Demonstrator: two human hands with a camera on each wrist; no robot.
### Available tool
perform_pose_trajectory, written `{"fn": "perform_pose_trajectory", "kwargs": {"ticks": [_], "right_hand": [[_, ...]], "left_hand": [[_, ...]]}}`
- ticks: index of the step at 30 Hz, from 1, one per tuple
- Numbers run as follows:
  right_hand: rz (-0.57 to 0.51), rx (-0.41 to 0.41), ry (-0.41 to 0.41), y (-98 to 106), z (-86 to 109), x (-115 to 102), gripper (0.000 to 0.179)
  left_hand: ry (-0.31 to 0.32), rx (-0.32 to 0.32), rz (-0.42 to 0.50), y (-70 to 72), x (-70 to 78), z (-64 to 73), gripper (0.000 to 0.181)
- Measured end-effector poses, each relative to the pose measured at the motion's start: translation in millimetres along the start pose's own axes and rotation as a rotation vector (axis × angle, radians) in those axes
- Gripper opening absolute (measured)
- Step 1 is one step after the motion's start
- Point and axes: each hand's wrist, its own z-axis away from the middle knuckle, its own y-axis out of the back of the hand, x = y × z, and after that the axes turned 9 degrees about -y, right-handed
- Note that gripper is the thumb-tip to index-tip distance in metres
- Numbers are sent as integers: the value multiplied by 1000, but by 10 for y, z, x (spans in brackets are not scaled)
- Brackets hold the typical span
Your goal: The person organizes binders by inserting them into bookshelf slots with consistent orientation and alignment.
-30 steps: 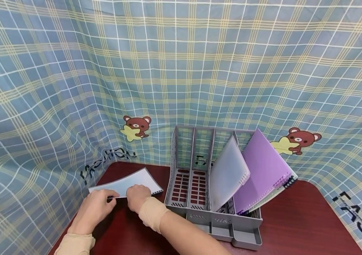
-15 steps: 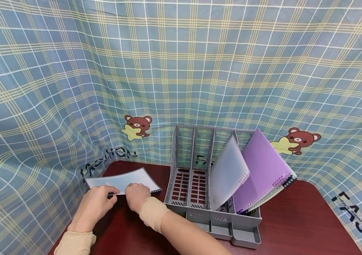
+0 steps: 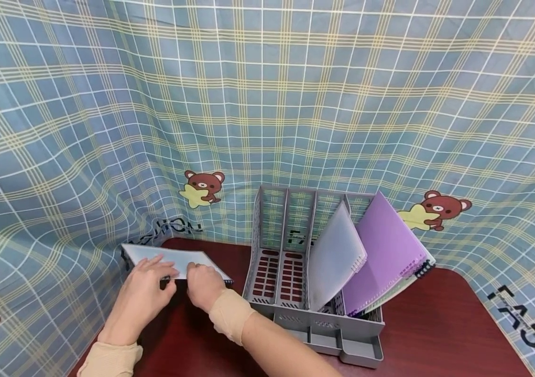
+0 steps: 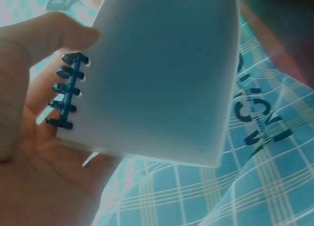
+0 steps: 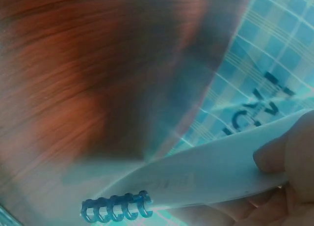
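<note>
A notebook (image 3: 177, 259) with a frosted pale cover and black binding rings is raised at the left of the table. My left hand (image 3: 146, 285) holds its near edge; in the left wrist view the thumb lies by the rings (image 4: 66, 96) and fingers pass behind the cover (image 4: 157, 78). My right hand (image 3: 205, 285) grips the same edge further right. In the right wrist view its thumb (image 5: 272, 155) presses one face of the notebook (image 5: 211, 167), with fingers curled beneath. More rings show at the notebook's other end.
A grey file organizer (image 3: 264, 277) with upright slots stands right of my hands. It holds a frosted notebook (image 3: 335, 256), a purple notebook (image 3: 385, 256) and a pale green one behind. Shallow trays (image 3: 361, 348) front it. Plaid cloth (image 3: 267, 104) hangs around the dark red table (image 3: 456, 324).
The notebook's left far corner has risen and shifted left, and its cover looks flatter. My left fingers have straightened and spread a little. My right hand has barely moved.
</note>
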Motion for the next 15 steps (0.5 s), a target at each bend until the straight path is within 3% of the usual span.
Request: {"fn": "perform_pose_trajectory", "kwargs": {"ticks": [3,8,11,13,15], "right_hand": [[-81,70,2,64,19,47,16],[-276,109,-20,200,49,162,19],[-376,109,-45,292,63,230,14],[-453,109,-68,360,73,271,4],[-534,111,-85,439,85,311,7]], "left_hand": [[-24,102,2,85,81,-43,32],[-2,287,66,213,220,-133,69],[61,374,121,264,291,-170,73],[125,416,157,288,330,-184,71],[201,440,181,302,360,-193,68]]}}
